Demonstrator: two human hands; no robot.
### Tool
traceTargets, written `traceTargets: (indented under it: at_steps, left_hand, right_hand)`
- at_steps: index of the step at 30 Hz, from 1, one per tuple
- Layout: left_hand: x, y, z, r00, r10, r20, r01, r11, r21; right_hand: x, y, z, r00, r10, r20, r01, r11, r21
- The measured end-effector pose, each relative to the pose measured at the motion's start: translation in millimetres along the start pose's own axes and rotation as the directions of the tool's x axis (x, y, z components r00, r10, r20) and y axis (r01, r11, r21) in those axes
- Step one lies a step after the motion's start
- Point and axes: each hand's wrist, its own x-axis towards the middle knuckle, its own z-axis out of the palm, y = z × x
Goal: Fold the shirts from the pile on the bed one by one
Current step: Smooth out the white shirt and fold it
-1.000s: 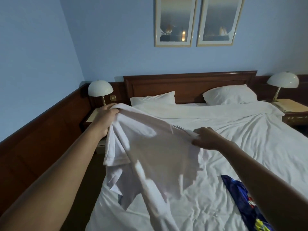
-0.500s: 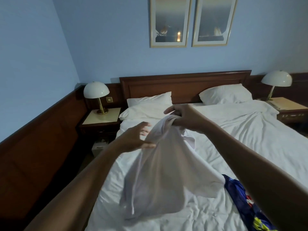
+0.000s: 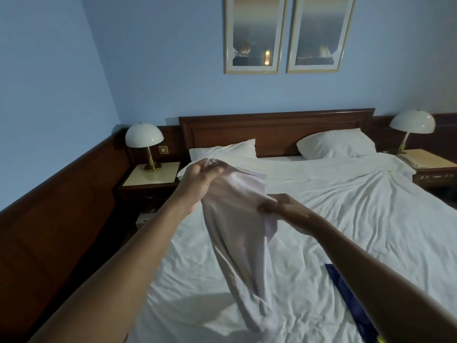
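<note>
A dark blue printed garment (image 3: 346, 293) is lying half hidden behind the right forearm and running off the bottom edge, so its shape is staying unclear, and motion blur is smearing the fingers of both hands. The left hand (image 3: 197, 179) is pinching the top of a thin white cotton shirt (image 3: 237, 229) above the bed's rumpled white sheet (image 3: 346, 219), while the right hand (image 3: 284, 206), lower and just beside it, is gripping the shirt's edge. The soft cloth is hanging in a long, limp, creased drape, its lower end touching the sheet.

White shirt (image 3: 237, 226); white bed (image 3: 346, 219) (dark-blue garment (image 3: 346, 290)).
</note>
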Motion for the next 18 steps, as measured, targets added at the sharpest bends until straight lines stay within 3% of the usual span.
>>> traceTargets:
  at_steps: [2,4,6,7,9,11,13,15,18]
  left_hand:
    - [1.1,-6.0,-11.4,1.000,0.019,-0.012,-0.017,0.989,0.144]
    - [3.3,-12.3,-14.9,0.998,0.023,-0.063,-0.009,0.977,0.214]
    - [5.0,-9.7,-16.5,0.985,-0.014,-0.170,0.044,0.984,0.172]
    - [7.5,-6.7,-18.8,0.971,-0.042,-0.234,0.070,0.991,0.113]
    - [17.0,-4.2,-34.4,0.933,-0.042,-0.357,0.075,0.994,0.080]
    - [22.2,-4.8,-53.0,0.888,-0.043,-0.458,0.083,0.994,0.069]
    - [23.7,-13.6,-66.6,0.863,-0.065,-0.501,0.107,0.993,0.056]
    - [21.4,-24.6,-75.4,0.845,-0.094,-0.526,0.176,0.978,0.108]
    - [22.0,-44.4,-91.8,0.788,-0.192,-0.584,0.266,0.963,0.042]
  right_hand:
    - [-5.1,-5.2,-5.7,1.000,0.015,-0.004,-0.015,0.988,0.157]
    - [-5.1,-13.2,-4.0,0.998,-0.049,-0.033,0.053,0.990,0.131]
    - [-2.6,-18.5,0.3,0.995,-0.098,-0.034,0.100,0.993,0.054]
    - [-2.0,-20.7,0.5,0.997,-0.081,-0.018,0.081,0.997,-0.003]
    - [-0.9,-14.3,-6.0,0.999,0.033,0.006,-0.029,0.954,-0.298]
    - [-1.6,2.8,-14.7,0.985,0.171,-0.006,-0.139,0.778,-0.612]
    - [-2.9,21.9,-27.1,0.975,0.219,-0.020,-0.168,0.680,-0.713]
    - [-4.5,30.8,-36.8,0.978,0.207,-0.031,-0.167,0.681,-0.713]
    - [-6.4,29.2,-44.1,0.980,0.143,-0.139,-0.194,0.841,-0.505]
